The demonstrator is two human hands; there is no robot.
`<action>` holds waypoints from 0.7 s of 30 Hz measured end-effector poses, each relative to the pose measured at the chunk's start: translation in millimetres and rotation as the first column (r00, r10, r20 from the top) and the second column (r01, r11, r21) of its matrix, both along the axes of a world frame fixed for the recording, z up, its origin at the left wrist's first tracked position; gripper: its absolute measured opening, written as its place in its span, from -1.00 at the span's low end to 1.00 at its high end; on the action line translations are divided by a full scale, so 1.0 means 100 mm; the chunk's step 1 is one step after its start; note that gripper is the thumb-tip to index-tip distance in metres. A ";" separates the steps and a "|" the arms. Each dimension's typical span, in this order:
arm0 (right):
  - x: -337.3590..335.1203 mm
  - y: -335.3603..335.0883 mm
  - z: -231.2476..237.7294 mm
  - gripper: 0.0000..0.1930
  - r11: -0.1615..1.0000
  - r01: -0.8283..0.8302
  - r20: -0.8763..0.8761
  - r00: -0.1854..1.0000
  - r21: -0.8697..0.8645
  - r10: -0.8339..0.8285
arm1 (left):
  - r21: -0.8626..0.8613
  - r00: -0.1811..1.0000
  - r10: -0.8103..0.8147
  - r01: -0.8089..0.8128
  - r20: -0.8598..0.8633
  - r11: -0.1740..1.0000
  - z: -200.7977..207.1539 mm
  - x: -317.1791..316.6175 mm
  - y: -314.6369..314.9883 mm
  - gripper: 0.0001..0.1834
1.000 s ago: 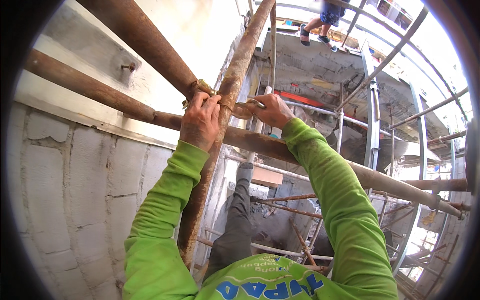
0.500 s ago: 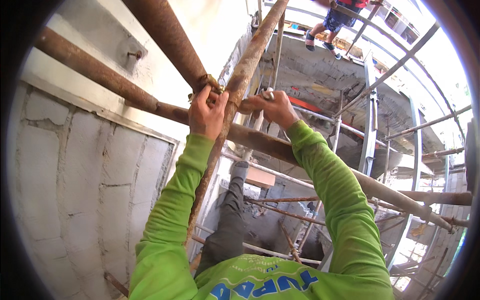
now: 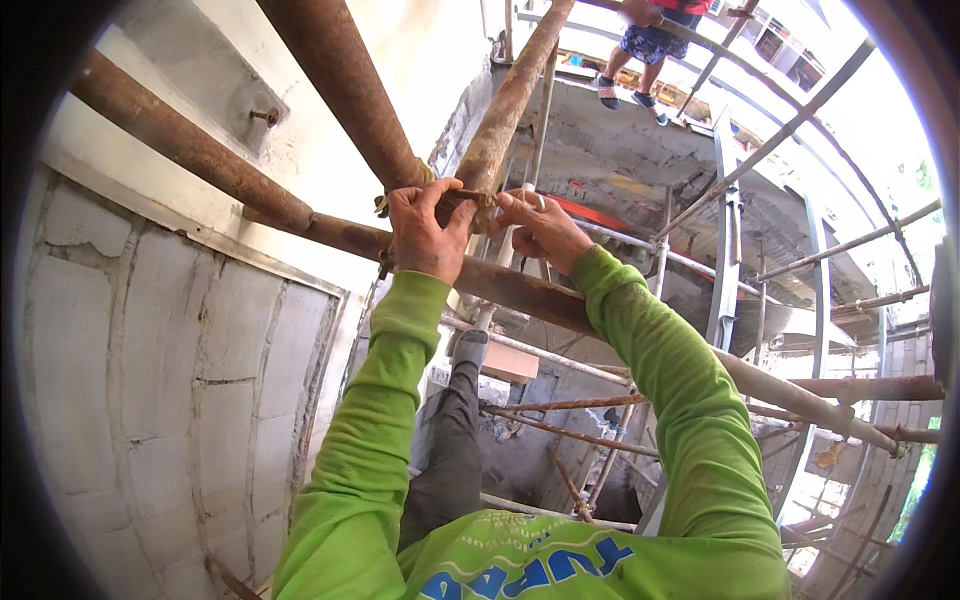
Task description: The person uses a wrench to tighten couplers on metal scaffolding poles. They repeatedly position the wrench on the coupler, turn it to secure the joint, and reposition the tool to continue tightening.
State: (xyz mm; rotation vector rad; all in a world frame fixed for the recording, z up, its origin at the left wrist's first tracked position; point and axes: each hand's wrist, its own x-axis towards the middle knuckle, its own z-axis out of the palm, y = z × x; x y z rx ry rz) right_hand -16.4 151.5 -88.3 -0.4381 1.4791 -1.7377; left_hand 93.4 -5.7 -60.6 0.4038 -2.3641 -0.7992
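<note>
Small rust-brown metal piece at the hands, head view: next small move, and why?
Probably steady the small rust-brown metal piece with the left hand while the right hand eases it against the thick, rusty round pipe. Both hands' fingers are at the piece, which appears to cross the pipe's front; whether it is fastened can't be seen, so a light push seems wise.

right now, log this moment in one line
left hand: at rusty fitting; right hand: beside it; grips: unclear; place: rusty pipe
</note>
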 end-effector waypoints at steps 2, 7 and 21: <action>0.02 -0.03 0.00 -0.53 1.000 -0.011 0.045 0.999 0.022 0.010 | -0.086 0.999 0.016 -0.019 -0.034 0.996 0.00 -0.04 0.03 -0.69; 0.16 -0.24 0.02 -0.62 0.996 0.086 0.089 0.992 -0.001 -0.085 | 0.096 0.998 0.028 -0.023 -0.052 0.995 0.05 -0.07 0.06 -0.76; 0.12 -0.38 -0.05 -0.69 0.981 0.182 0.254 0.954 -0.064 -0.160 | 0.056 0.993 -0.058 0.064 -0.105 0.996 0.10 -0.01 0.10 -0.59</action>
